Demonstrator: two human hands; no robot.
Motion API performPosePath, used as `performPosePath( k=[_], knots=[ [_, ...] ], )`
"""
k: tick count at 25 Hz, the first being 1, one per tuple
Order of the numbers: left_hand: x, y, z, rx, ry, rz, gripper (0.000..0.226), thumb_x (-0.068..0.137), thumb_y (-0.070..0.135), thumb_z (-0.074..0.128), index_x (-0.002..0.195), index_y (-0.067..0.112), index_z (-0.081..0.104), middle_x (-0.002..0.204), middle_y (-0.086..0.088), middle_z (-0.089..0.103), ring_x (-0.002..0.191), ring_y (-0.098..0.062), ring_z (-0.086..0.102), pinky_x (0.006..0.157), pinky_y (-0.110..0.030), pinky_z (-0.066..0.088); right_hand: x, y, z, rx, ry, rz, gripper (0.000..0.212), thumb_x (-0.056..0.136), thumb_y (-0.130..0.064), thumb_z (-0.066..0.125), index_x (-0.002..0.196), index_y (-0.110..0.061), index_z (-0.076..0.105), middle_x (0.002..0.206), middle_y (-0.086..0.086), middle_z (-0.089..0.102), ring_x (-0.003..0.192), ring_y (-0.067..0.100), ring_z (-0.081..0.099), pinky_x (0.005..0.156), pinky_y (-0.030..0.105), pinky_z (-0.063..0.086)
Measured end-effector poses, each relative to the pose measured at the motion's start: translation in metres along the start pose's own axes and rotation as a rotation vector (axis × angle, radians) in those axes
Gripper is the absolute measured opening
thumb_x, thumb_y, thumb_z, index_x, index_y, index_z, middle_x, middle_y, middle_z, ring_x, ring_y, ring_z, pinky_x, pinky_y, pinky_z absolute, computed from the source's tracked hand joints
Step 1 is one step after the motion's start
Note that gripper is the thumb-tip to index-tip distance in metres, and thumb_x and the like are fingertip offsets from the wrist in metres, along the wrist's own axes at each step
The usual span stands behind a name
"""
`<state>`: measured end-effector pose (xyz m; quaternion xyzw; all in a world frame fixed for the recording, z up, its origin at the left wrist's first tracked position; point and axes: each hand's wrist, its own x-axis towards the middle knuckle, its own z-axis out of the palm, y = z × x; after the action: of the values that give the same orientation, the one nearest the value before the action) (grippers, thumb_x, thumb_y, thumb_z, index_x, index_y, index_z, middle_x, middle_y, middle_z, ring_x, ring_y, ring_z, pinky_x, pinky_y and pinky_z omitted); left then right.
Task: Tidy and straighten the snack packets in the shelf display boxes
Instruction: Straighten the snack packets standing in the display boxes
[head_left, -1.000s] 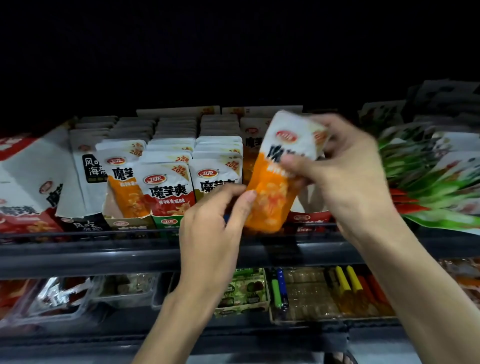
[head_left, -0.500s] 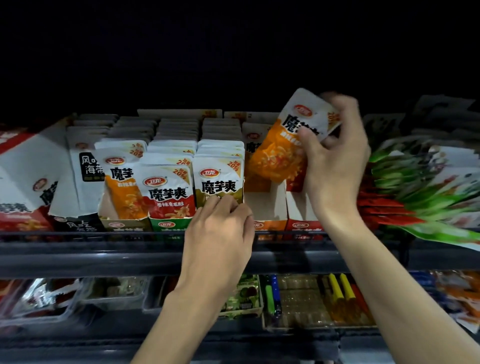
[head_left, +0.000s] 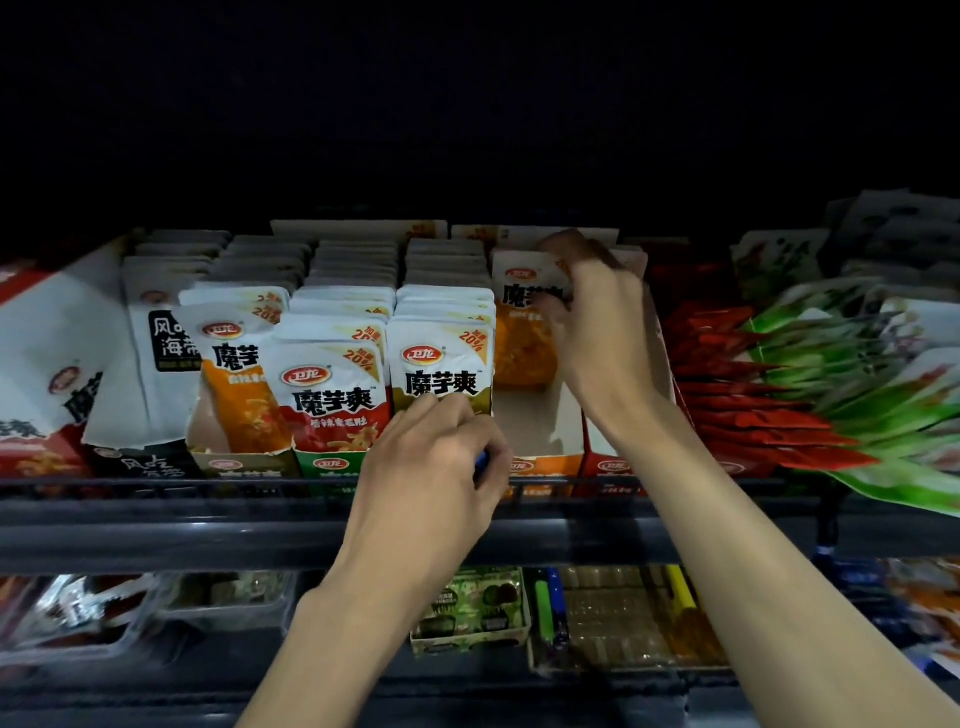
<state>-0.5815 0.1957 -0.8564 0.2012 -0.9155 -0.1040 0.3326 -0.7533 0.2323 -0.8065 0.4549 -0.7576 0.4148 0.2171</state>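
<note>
From my remote feed: the right hand (head_left: 597, 338) pinches the upper right corner of a glossy orange packet (head_left: 522, 332). The packet stands upright at the back of the open-fronted orange cardboard box (head_left: 535, 421), whose matte floor shows in front of it. The left hand (head_left: 431, 467) lies knuckles-up against the lower edge of the olive-banded packet (head_left: 441, 364) heading the neighbouring row. Its fingers are curled, but the fingertips are hidden and I cannot tell whether they grip it. Flat white-topped pouches (head_left: 358, 260) stand filed in tight rows behind. A red-banded packet (head_left: 327, 400) fronts the next box leftward, above the dark metal shelf rail (head_left: 208, 519).
</note>
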Motion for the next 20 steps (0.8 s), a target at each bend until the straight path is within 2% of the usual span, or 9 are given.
performPosePath(
  k=[2,5,8,10,12,13,16,18,20],
  knots=[
    [0.0,-0.001,0.0,-0.004,-0.001,0.006,0.007,0.077,0.021,0.076,0.078,0.018,0.07,0.078,0.006,0.055,0.078,-0.014,0.052,0.064,-0.027,0.043,0.003,0.006,0.007,-0.03,-0.033,-0.033,0.043,0.086,0.006,0.063,0.121,-0.018,0.063,0.121,0.005,0.061,0.111,0.02,0.059,0.088,0.021,0.049],
    [0.001,-0.003,0.0,-0.008,-0.009,0.01,0.011,0.075,0.021,0.079,0.077,0.018,0.07,0.077,0.007,0.055,0.078,-0.014,0.052,0.065,-0.026,0.042,0.003,0.007,0.016,-0.098,-0.052,-0.057,0.053,0.081,0.013,0.063,0.125,-0.018,0.063,0.129,0.008,0.054,0.115,0.022,0.055,0.087,0.017,0.042],
    [0.001,-0.003,-0.001,-0.021,-0.016,0.009,0.011,0.075,0.02,0.08,0.076,0.018,0.069,0.078,0.007,0.054,0.078,-0.013,0.052,0.065,-0.025,0.042,-0.002,-0.002,0.012,-0.175,0.072,-0.077,0.064,0.07,0.017,0.071,0.126,-0.012,0.06,0.13,0.017,0.049,0.111,0.014,0.04,0.08,0.011,0.033],
    [0.0,-0.003,-0.001,-0.03,-0.018,0.011,0.011,0.076,0.02,0.079,0.077,0.018,0.069,0.078,0.007,0.054,0.079,-0.013,0.052,0.066,-0.026,0.042,-0.005,-0.005,0.005,-0.203,0.105,-0.095,0.058,0.071,0.014,0.071,0.122,-0.012,0.063,0.125,0.018,0.051,0.107,0.016,0.037,0.077,0.016,0.039],
    [-0.001,-0.003,-0.002,-0.033,-0.019,0.017,0.011,0.076,0.02,0.079,0.079,0.018,0.069,0.079,0.007,0.054,0.08,-0.013,0.052,0.067,-0.027,0.044,-0.007,-0.008,0.0,-0.224,-0.037,-0.124,0.041,0.079,0.007,0.064,0.114,-0.014,0.069,0.115,0.014,0.058,0.106,0.027,0.049,0.08,0.031,0.047],
    [-0.001,-0.003,-0.002,-0.036,-0.019,0.019,0.011,0.076,0.019,0.079,0.079,0.018,0.069,0.079,0.007,0.055,0.08,-0.014,0.052,0.067,-0.028,0.045,-0.009,-0.009,-0.001,-0.279,-0.131,-0.163,0.033,0.081,0.004,0.062,0.107,-0.013,0.072,0.107,0.013,0.062,0.1,0.031,0.056,0.083,0.038,0.046],
    [-0.001,-0.003,-0.001,-0.048,-0.018,0.016,0.01,0.076,0.017,0.079,0.08,0.017,0.07,0.08,0.006,0.055,0.081,-0.015,0.052,0.067,-0.032,0.048,-0.018,-0.013,-0.004,-0.506,-0.433,-0.227,0.011,0.085,-0.007,0.06,0.081,-0.016,0.064,0.094,0.007,0.063,0.099,0.028,0.057,0.098,0.042,0.03],
    [-0.001,-0.003,0.0,-0.052,-0.013,0.013,0.01,0.076,0.017,0.08,0.079,0.016,0.07,0.079,0.005,0.056,0.081,-0.016,0.053,0.066,-0.034,0.05,-0.02,-0.015,-0.004,-0.574,-0.538,-0.2,0.008,0.088,-0.013,0.06,0.083,-0.016,0.065,0.1,0.006,0.061,0.108,0.026,0.054,0.107,0.047,0.021],
    [0.0,-0.003,0.0,-0.051,-0.013,0.009,0.009,0.076,0.017,0.079,0.078,0.016,0.07,0.079,0.005,0.057,0.08,-0.016,0.054,0.066,-0.035,0.05,-0.019,-0.014,-0.002,-0.64,-0.55,-0.179,0.012,0.089,-0.015,0.06,0.093,-0.012,0.07,0.11,0.006,0.06,0.115,0.025,0.051,0.11,0.05,0.016]
  ],
)
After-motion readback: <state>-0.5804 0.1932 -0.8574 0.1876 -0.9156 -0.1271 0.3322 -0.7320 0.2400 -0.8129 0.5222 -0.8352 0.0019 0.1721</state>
